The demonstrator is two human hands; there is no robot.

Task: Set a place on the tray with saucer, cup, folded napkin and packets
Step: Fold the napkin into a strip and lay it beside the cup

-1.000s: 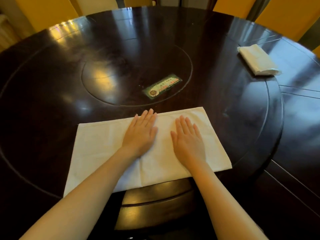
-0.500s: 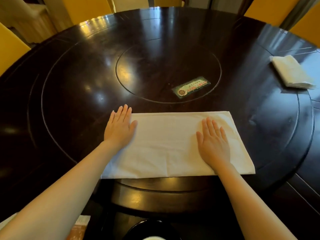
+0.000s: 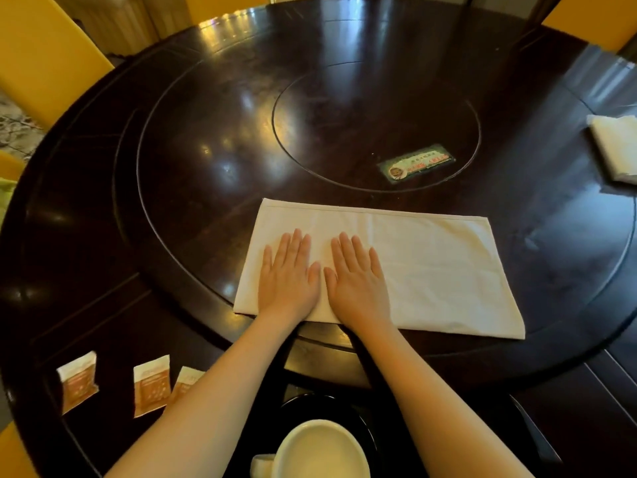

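Observation:
A white cloth napkin point(image 3: 431, 267), folded into a long rectangle, lies flat on the dark turntable. My left hand point(image 3: 287, 276) and my right hand point(image 3: 356, 277) rest palm down, side by side, on its left half, fingers spread and flat. A white cup point(image 3: 320, 450) stands on a dark saucer point(image 3: 362, 422) at the bottom edge, between my forearms. Three orange-and-white packets point(image 3: 151, 384) lie on the table at lower left; my left forearm covers part of the third.
The round dark wooden table point(image 3: 86, 236) has a raised turntable with a green label point(image 3: 415, 162) near its centre. A second folded white napkin point(image 3: 617, 148) lies at the right edge. Yellow chairs point(image 3: 44, 60) ring the table.
Both hands slid from the napkin's two ends to its left half and now lie together. The view tipped down, bringing the cup, saucer and packets into sight.

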